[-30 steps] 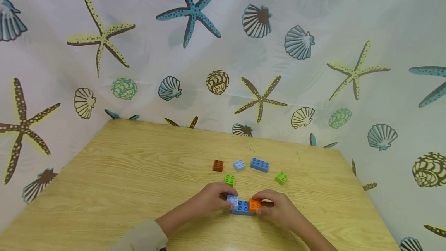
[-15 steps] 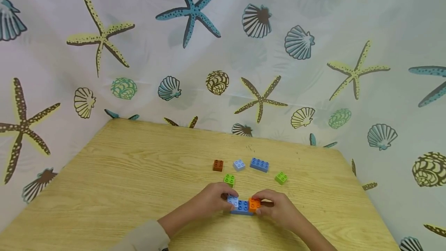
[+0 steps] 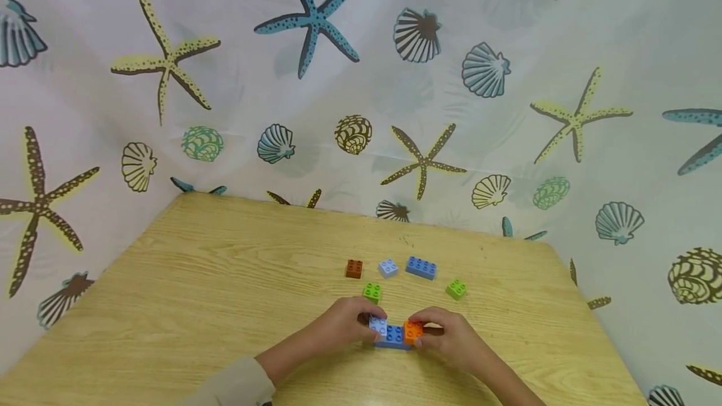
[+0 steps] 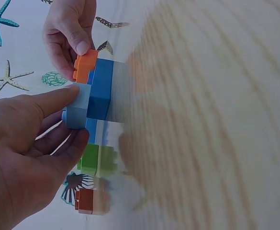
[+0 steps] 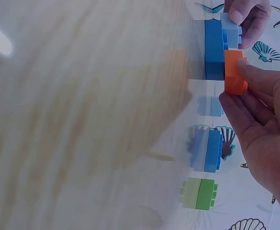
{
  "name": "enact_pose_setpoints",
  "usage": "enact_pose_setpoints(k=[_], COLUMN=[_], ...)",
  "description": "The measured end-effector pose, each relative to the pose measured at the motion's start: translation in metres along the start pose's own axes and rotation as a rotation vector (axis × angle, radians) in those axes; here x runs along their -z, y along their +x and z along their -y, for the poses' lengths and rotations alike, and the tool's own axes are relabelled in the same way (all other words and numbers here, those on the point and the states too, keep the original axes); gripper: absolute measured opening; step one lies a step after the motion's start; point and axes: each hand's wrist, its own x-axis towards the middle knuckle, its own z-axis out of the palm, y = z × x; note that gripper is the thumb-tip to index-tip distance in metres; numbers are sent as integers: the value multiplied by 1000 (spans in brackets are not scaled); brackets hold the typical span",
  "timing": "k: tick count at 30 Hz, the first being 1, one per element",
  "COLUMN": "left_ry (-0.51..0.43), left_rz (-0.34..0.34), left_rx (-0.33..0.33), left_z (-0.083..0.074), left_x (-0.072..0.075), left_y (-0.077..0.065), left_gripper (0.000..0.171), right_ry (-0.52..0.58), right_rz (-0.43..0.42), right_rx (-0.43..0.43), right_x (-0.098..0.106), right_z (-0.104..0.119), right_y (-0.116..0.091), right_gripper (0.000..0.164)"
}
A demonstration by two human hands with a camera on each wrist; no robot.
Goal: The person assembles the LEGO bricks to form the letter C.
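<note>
A long blue building block (image 3: 393, 337) lies on the table under both hands. At its left end my left hand (image 3: 345, 324) pinches a light blue block (image 4: 77, 106) between thumb and fingers. My right hand (image 3: 448, 336) pinches an orange block (image 5: 234, 72) at the other end. Both small blocks sit on top of the blue one, and studs show between them in the head view. In the left wrist view the light blue block's outer edge overhangs the blue block slightly; whether either block is pressed fully down I cannot tell.
Behind the hands lie loose blocks: a green one (image 3: 372, 292), a brown one (image 3: 354, 269), a light blue one (image 3: 388, 267), a long blue one (image 3: 421, 267) and another green one (image 3: 455, 289). A shell-and-starfish curtain (image 3: 316, 99) borders the wooden table (image 3: 225, 281).
Both hands keep their hold on the light blue and orange blocks, almost still. The whole head view has shifted very slightly.
</note>
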Motion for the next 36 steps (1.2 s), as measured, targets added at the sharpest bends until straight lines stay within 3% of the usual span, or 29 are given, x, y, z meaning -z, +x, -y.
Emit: enact_pose_setpoints(k=[4, 8, 17, 22, 36], left_ry=[-57, -99, -47, -3, 47], left_rz=[6, -36, -182, -214, -145], left_rx=[2, -6, 1, -5, 11], left_z=[4, 11, 28, 33, 33], left_x=[5, 14, 26, 25, 22], left_y=[0, 3, 21, 32, 54], left_gripper=[33, 33, 31, 32, 38], right_ry=[2, 5, 2, 7, 5], right_rz=[3, 4, 3, 6, 15], right_rx=[-1, 5, 3, 10, -11], right_x=[0, 1, 2, 1, 3], right_z=[0, 0, 2, 2, 1], right_y=[0, -1, -1, 0, 1], right_gripper=[31, 32, 32, 32, 31])
